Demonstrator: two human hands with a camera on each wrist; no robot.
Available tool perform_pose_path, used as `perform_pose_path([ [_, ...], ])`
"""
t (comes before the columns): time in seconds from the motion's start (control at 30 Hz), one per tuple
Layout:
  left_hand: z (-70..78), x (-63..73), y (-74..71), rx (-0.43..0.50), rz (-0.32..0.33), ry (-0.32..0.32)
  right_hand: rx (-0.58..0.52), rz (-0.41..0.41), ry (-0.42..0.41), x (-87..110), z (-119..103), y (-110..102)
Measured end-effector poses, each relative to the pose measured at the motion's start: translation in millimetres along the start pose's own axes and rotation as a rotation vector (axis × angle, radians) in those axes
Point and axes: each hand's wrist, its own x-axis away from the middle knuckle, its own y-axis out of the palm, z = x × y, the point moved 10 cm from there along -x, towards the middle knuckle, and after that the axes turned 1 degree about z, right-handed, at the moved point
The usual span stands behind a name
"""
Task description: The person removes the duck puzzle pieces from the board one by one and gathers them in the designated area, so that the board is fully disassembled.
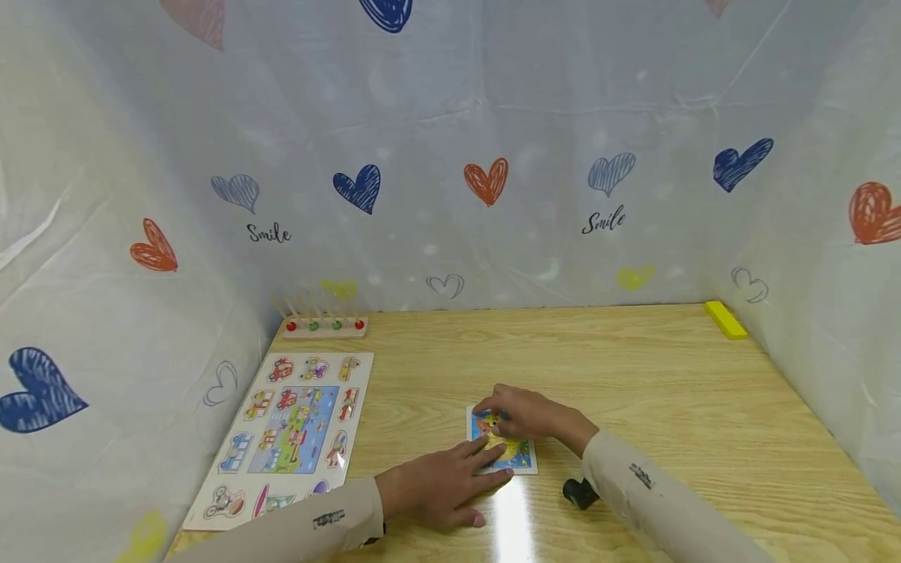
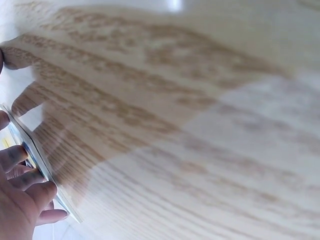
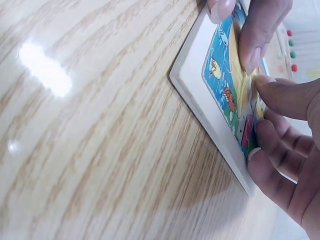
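the left hand [image 1: 446, 485], fingers spread, seemingly steadied the picture board [image 1: 519, 455] on the table [image 1: 633, 360] while, beyond, the right hand [image 1: 533, 414] bent over it (whether pinching, i couldn't tell), the next move likely needing a firm brace.

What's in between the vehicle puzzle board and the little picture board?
The head view shows bare wooden tabletop between the vehicle puzzle board and little picture board, with the left hand on the nearer side.
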Motion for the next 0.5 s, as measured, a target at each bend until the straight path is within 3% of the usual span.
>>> perform_pose_path([
  [0.5, 0.7, 0.7, -3.5, 0.017, 0.011, 0.005, 0.0, -0.013, 0.043, -0.4, -0.9, 1.6],
])
